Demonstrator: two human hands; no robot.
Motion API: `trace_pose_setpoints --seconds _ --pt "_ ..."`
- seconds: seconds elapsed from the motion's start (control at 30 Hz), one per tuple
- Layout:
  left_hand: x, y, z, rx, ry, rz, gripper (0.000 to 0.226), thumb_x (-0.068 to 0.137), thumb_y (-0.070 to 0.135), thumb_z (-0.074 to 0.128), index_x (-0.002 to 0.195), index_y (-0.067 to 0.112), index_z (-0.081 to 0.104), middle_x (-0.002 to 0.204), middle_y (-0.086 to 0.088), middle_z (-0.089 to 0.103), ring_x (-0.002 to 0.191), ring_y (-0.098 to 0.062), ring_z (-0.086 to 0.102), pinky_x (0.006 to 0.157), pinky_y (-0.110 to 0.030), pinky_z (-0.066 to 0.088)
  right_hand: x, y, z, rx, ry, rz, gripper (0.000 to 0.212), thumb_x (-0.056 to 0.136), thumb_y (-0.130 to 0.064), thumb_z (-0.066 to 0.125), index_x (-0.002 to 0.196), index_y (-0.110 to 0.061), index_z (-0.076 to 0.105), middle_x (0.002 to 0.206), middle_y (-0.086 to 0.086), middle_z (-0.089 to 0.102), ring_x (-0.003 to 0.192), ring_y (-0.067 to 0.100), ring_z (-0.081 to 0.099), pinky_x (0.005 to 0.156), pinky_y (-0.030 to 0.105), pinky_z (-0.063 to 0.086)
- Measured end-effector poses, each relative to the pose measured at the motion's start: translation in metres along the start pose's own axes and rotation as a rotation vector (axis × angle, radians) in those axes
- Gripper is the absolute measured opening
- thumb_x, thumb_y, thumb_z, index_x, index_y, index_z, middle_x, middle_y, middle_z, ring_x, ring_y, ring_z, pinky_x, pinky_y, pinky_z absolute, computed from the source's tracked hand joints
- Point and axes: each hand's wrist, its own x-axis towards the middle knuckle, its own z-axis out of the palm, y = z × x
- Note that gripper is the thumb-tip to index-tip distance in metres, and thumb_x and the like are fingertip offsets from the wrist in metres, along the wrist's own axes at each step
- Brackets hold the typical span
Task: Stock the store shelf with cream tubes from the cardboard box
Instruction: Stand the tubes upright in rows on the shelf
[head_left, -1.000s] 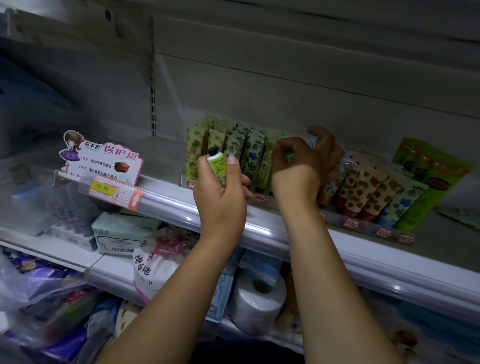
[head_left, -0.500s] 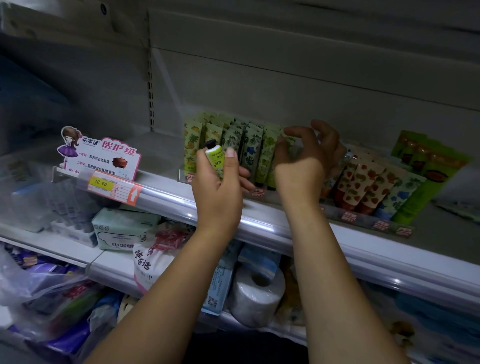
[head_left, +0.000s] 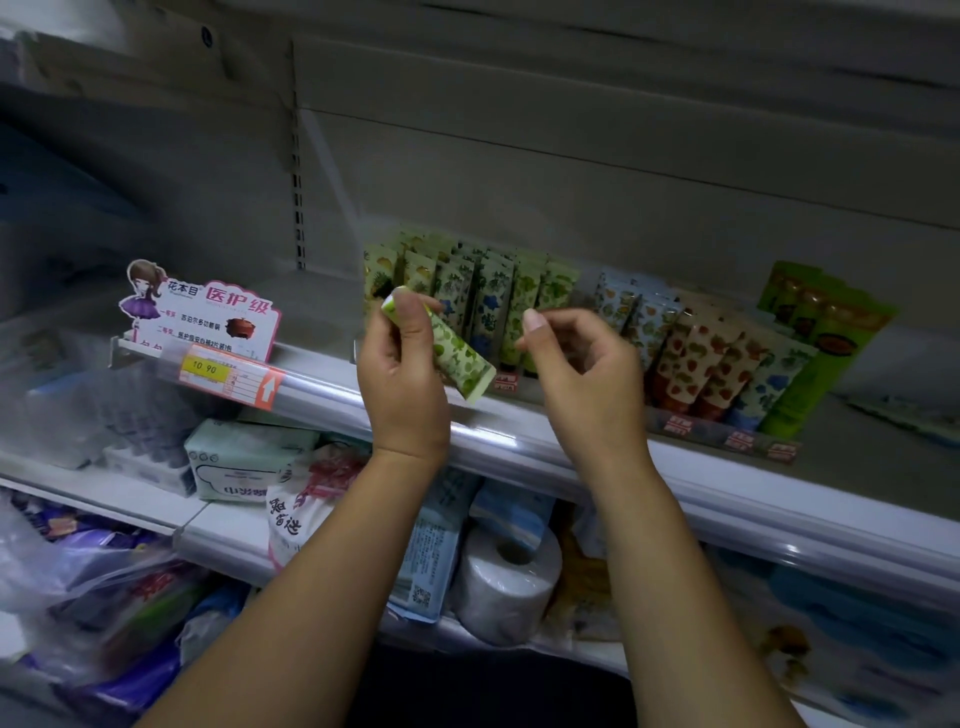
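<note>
Left hand (head_left: 402, 384) up over the front rail (head_left: 322, 402) of the shelf, and it had a cream tube (head_left: 457, 358) pinched between thumb and curled fingers. The tube was tilted, its upper end in the fingers and its flat crimped end slanting down over the rail. It had a pale green print of leaves, with lettering too small to read.

Right hand (head_left: 587, 374) hovered just beside it above the same rail, holding nothing. Its fingers were loosely curled, its thumb was lifted, and a gap showed between it and the tube.

Behind the rail, the stocked tubes (head_left: 493, 301) stood upright in rows with green and blue fruit prints. Further along behind the rail stood strawberry-print tubes (head_left: 696, 358) and then tall green tubes (head_left: 826, 322). Small red labels (head_left: 737, 441) ran along their tray front, too blurred to read.

A pink sign card (head_left: 223, 317) stood on the rail, reading 花本目 and 医护级 beside a cartoon girl in purple. Clipped to the rail under it, a yellow price tag (head_left: 204, 369) read 10 90, with a white arrow on orange next to it.

Below the rail lay a toilet roll (head_left: 506, 577) and a pale green tissue pack (head_left: 244, 460).
</note>
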Motion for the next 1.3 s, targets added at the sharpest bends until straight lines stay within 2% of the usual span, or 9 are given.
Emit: trace_pose_setpoints --seconds 0.1,0.23,0.37,0.53,0.6,0.87,1.07,1.2,1.3 --pt "0.002 0.002 -0.001 -0.07 -0.01 -0.089 0.036 0.1 0.057 0.048 0.084 0.032 0.068 0.075 -0.01 0.05 0.072 -0.024 0.052 0.069 -0.04 0.047 -0.002 0.002 -0.001 -0.01 -0.14 0.042 0.018 0.094 -0.04 0.066 0.095 -0.023 0.072 0.09 -0.007 0.074 0.089 0.004 0.068 0.078 0.016 0.053" --pt "0.004 -0.001 0.0 -0.099 -0.027 -0.14 0.029 0.094 0.041 0.064 0.095 0.012 0.064 0.073 0.0 0.063 0.063 -0.012 0.059 0.058 -0.03 0.05 -0.004 0.005 -0.001 0.002 -0.233 0.11 0.02 0.09 -0.037 0.072 0.104 -0.023 0.071 0.094 -0.008 0.076 0.09 0.004 0.071 0.079 0.025 0.057" --pt "0.004 0.0 0.0 -0.043 -0.122 -0.144 0.03 0.097 0.027 0.066 0.114 0.005 0.056 0.091 -0.013 0.069 0.057 -0.014 0.067 0.052 -0.025 0.053 -0.001 0.004 -0.006 0.274 -0.085 0.184 0.015 0.091 -0.021 0.072 0.101 -0.01 0.07 0.089 0.006 0.078 0.076 0.018 0.073 0.063 0.026 0.055" --pt "-0.001 -0.008 0.004 0.16 -0.293 -0.067 0.041 0.106 0.04 0.048 0.088 0.005 0.06 0.075 -0.023 0.063 0.063 -0.031 0.065 0.055 -0.038 0.051 0.005 0.005 -0.006 0.625 0.157 0.247 0.013 0.091 -0.011 0.071 0.099 -0.002 0.066 0.075 0.004 0.068 0.066 0.014 0.065 0.059 0.023 0.054" --pt "-0.002 -0.009 0.007 0.221 -0.358 -0.031 0.037 0.106 0.037 0.048 0.084 0.01 0.059 0.073 -0.026 0.06 0.057 -0.026 0.058 0.053 -0.034 0.046 0.008 0.008 -0.007 0.713 0.208 0.276 0.012 0.091 -0.01 0.07 0.098 -0.002 0.064 0.076 0.004 0.065 0.066 0.014 0.064 0.061 0.023 0.055" --pt "-0.002 -0.007 0.005 0.208 -0.497 -0.02 0.013 0.1 0.027 0.063 0.092 0.019 0.067 0.071 0.009 0.066 0.063 -0.008 0.061 0.057 -0.023 0.051 0.008 0.014 -0.005 0.468 0.067 0.223 0.007 0.094 -0.018 0.069 0.093 -0.012 0.066 0.093 0.008 0.072 0.09 0.026 0.071 0.069 0.031 0.057" --pt "0.0 -0.013 0.002 0.227 -0.156 0.057 0.021 0.096 0.045 0.063 0.098 0.024 0.065 0.089 0.007 0.069 0.082 -0.008 0.064 0.076 -0.024 0.053 0.006 0.015 -0.002 0.16 0.275 0.136 0.022 0.093 -0.034 0.069 0.096 -0.014 0.063 0.089 0.0 0.071 0.082 0.009 0.067 0.073 0.02 0.054" --pt "0.0 -0.01 0.003 0.051 -0.002 -0.092 0.039 0.103 0.046 0.052 0.084 0.013 0.06 0.072 -0.004 0.061 0.066 -0.017 0.055 0.065 -0.032 0.05 0.009 0.014 -0.004 0.125 0.373 0.077 0.023 0.09 -0.031 0.073 0.096 -0.035 0.052 0.088 -0.013 0.066 0.082 -0.004 0.062 0.073 0.011 0.048" --pt "-0.001 -0.01 0.005 0.01 0.014 -0.099 0.046 0.104 0.043 0.051 0.076 0.007 0.058 0.066 -0.007 0.057 0.062 -0.02 0.051 0.059 -0.029 0.047 0.012 0.016 -0.001 0.071 0.381 0.031 0.022 0.088 -0.027 0.076 0.089 -0.035 0.055 0.086 -0.011 0.068 0.082 0.002 0.065 0.076 0.019 0.053"
